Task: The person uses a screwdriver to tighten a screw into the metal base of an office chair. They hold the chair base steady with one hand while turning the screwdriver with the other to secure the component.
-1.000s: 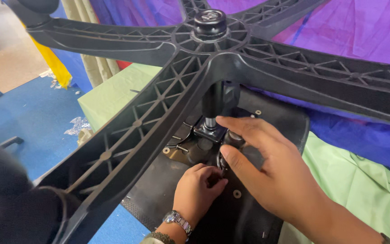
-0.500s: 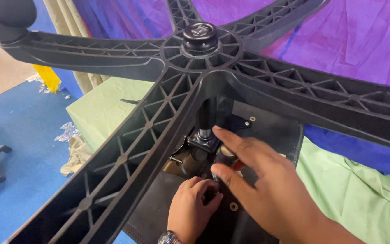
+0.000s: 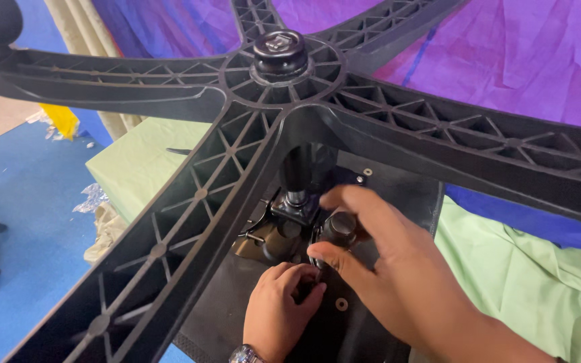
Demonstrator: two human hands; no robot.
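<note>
Head view. You look down through an upturned black five-star chair base, its ribbed arms spreading across the frame from a central hub. Below the hub, the gas-lift column runs down into the metal seat mechanism, which sits on the black underside of the seat.

Your right hand reaches in from lower right. Its grip is closed: thumb and fingers pinch a round black knob on the right side of the mechanism, just beside the column foot.

Your left hand comes up from the bottom edge, a wristwatch at the wrist. Its fingers curl in tight at the mechanism's lower edge, directly under the right thumb; what they pinch is hidden, so you cannot tell what that grip holds.

The seat lies on a pale green cloth over the counter. Purple sheeting hangs behind; blue floor at left.
</note>
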